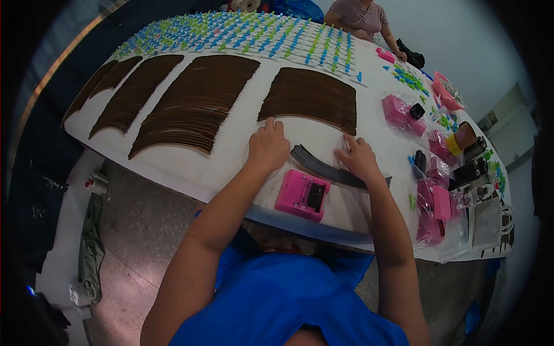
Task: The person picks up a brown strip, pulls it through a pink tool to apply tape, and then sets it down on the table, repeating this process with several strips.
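Note:
My left hand (269,144) rests at the near left edge of a stack of dark brown curved strips (311,98), its fingers bent towards the lowest strip. At the stack's near right corner is my right hand (356,157), with thumb and fingers apart. Whether either hand grips a strip is too small to tell for the left; the right holds nothing visible. A dark grey curved bar (323,167) lies just below the hands and passes beside my right wrist. Nearer the table edge sits a pink box-like holder (303,195) with a black block in it.
More brown strip stacks (196,98) lie to the left. Rows of blue and green clips (242,34) cover the far side. Pink boxes (398,115), tape rolls (465,136) and plastic bags stand on the right. Another person (360,20) is at the far edge.

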A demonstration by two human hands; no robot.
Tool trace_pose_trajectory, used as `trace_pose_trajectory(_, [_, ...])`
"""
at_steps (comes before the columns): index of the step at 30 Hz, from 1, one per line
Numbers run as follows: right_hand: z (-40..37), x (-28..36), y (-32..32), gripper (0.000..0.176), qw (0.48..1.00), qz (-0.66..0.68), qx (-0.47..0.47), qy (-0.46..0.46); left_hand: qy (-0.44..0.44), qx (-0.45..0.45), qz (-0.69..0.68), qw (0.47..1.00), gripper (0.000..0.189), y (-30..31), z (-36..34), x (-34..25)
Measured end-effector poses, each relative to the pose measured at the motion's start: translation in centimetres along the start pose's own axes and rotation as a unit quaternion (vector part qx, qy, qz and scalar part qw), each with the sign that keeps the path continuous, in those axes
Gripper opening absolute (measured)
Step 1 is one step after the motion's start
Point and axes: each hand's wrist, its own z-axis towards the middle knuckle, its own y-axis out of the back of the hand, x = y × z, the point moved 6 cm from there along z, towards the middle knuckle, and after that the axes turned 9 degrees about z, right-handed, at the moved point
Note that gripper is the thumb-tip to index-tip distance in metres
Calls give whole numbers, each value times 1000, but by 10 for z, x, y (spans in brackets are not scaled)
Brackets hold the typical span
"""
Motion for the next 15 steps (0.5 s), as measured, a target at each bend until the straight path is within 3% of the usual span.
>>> trace_pose_trajectory(3, [-9, -3, 8, 59, 996, 77, 41, 35, 7, -12, -10, 1000, 32, -1, 0, 2])
trace_pose_trajectory(5, [-24, -3, 18, 49, 980, 189, 14, 52, 12, -12, -9, 1000, 32, -4, 1, 5])
trace_pose_trajectory(8, [-54, 9, 39, 42, 972, 219, -5, 80, 14, -13, -17, 1000, 34, -6, 1, 6])
trace_pose_trajectory(9, [-64, 6, 38, 42, 972, 219, -5, 80, 14, -17, -24, 999, 35, -6, 1, 7])
trace_pose_trajectory(11, [-88, 13, 47, 34, 963, 153, -94, 202, 23, -3, -28, 999, 35, -2, 2, 6])
trace_pose_trajectory(15, [-125, 12, 47, 27, 959, 94, -145, 225, 39, 5, -44, 998, 34, -1, 2, 7])
